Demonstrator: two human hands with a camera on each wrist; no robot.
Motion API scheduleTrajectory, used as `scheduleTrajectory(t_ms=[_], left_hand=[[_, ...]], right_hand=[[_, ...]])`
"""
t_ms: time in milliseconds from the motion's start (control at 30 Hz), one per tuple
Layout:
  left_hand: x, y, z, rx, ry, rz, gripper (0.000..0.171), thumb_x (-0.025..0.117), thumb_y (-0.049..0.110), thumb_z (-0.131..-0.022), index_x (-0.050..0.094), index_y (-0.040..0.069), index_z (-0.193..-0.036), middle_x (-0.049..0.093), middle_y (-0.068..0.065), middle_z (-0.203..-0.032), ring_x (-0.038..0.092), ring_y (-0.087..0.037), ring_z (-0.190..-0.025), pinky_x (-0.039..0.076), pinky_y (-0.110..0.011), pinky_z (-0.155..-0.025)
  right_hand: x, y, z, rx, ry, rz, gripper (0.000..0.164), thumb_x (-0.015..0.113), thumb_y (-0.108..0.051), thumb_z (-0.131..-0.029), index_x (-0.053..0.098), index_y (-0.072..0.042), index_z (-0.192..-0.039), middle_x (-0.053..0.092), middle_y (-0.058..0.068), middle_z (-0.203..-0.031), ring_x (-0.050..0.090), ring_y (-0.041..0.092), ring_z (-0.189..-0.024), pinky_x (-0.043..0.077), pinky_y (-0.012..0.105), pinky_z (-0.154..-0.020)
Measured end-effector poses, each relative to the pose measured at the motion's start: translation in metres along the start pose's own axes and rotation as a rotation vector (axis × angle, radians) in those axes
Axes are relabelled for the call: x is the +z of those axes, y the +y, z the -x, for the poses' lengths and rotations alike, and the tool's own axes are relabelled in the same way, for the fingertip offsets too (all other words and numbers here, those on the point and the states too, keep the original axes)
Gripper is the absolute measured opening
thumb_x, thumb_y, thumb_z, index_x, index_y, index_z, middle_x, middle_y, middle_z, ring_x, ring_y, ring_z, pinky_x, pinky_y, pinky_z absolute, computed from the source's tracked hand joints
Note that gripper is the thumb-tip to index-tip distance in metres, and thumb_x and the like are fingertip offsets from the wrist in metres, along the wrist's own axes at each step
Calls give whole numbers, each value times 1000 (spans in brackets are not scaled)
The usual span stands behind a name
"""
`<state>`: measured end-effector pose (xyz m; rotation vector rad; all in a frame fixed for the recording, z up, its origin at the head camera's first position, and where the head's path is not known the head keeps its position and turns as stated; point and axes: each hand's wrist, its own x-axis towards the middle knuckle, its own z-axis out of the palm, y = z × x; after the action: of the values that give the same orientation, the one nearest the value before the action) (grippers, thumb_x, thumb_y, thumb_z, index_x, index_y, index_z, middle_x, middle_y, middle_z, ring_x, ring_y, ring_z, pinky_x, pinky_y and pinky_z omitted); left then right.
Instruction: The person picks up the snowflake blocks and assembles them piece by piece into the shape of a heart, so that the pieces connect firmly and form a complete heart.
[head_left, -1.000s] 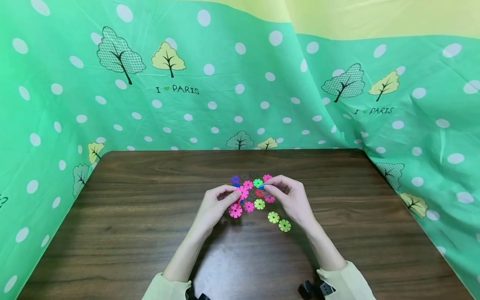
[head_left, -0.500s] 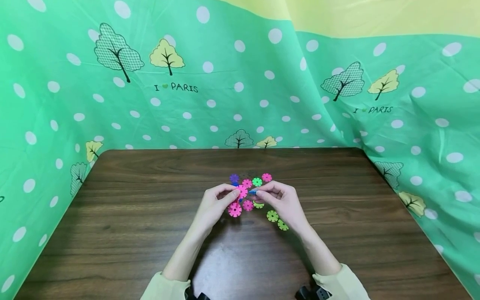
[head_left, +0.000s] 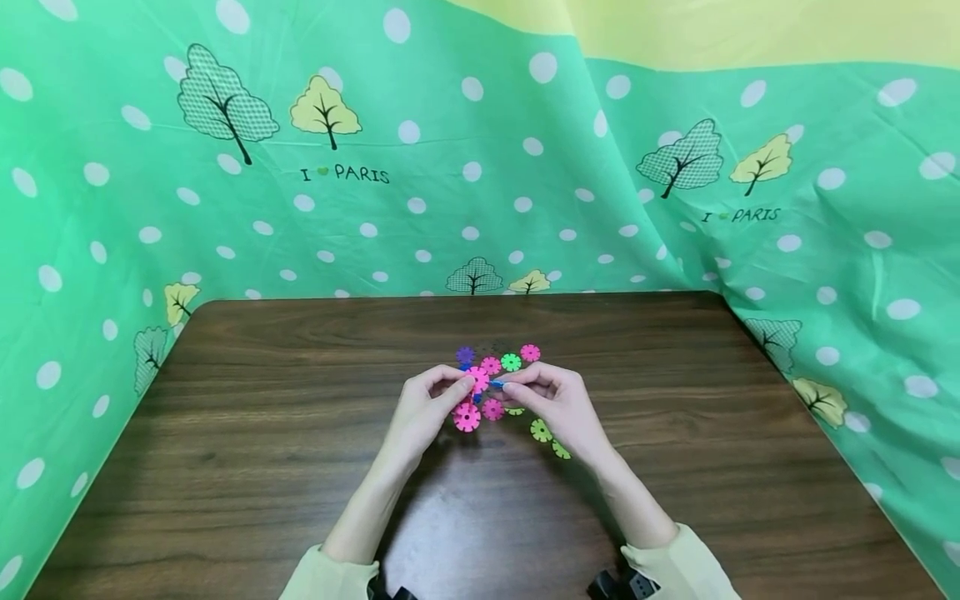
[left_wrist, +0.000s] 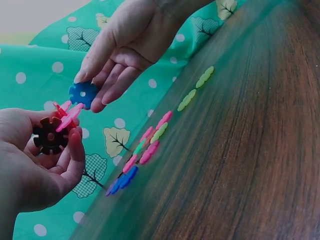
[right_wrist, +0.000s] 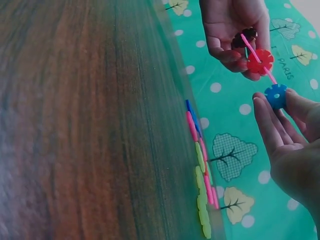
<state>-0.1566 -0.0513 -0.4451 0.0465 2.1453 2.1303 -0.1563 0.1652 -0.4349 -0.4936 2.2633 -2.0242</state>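
- At the left, we see the left hand (head_left: 423, 408) above the tabletop (head_left: 225, 433), pinching a joined cluster of thin, notched, plastic-looking discs: a pink disc (head_left: 477, 380), a red disc (right_wrist: 260, 61) and a dark disc (left_wrist: 50, 136) whose colour we cannot settle.
- Between the hands, a flat blue notched disc (right_wrist: 276, 96) meets the pink disc's edge; we cannot tell whether their slots have engaged. We judge fitting it on to be the step in hand.
- Behind the hands, a round purple disc (head_left: 465, 355) and a bright green disc (head_left: 511, 362) lie on the tabletop.
- At the right, the right hand (head_left: 558, 408) pinches the blue disc between thumb and fingers. To us, the next move calls for slots lined up squarely, then a gentle push.
- Beside its wrist lies a yellow-green notched disc (head_left: 561, 450), partly hidden.
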Motion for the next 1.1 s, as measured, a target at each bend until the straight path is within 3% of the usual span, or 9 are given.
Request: scheduleTrajectory(t_ms=[233, 433, 633, 800, 1100], left_hand=[[1, 3, 3, 12, -15, -21, 15, 75, 21, -95, 77, 8, -103, 74, -5, -97, 62, -10, -82, 51, -22, -74], [1, 3, 3, 27, -22, -44, 13, 75, 20, -94, 77, 10, -101, 74, -6, -98, 62, -10, -83, 51, -23, -75], [1, 2, 3, 96, -19, -103, 9, 76, 19, -94, 78, 13, -99, 76, -6, -97, 65, -9, -85, 53, -22, -78], [0, 1, 3, 141, -33, -150, 10, 76, 23, -94, 79, 15, -100, 78, -5, -97, 66, -8, -86, 53, -22, -78], [2, 1, 4, 144, -30, -168, 11, 76, 23, -94, 80, 16, -100, 78, -6, -95, 64, -8, -81, 51, -21, -73]], right_hand=[[3, 1, 0, -30, 15, 99, 11, 71, -6, -96, 73, 3, -102, 76, 21, -110, 75, 5, -91, 63, 30, -80], [5, 0, 1, -30, 25, 148, 9, 73, -8, -95, 75, -1, -99, 77, 18, -113, 75, 6, -97, 62, 24, -81], [3, 1, 0, 1, -23, 175, 8, 75, -10, -94, 74, -3, -99, 76, 17, -118, 76, 7, -100, 61, 23, -83], [1, 0, -1, 13, -62, 164, 13, 78, -7, -89, 75, -3, -102, 77, 19, -111, 76, 8, -92, 61, 24, -81], [1, 2, 0, 48, -1, 185, 21, 84, -12, -85, 78, -5, -103, 79, 16, -99, 77, 10, -82, 61, 25, -75]])
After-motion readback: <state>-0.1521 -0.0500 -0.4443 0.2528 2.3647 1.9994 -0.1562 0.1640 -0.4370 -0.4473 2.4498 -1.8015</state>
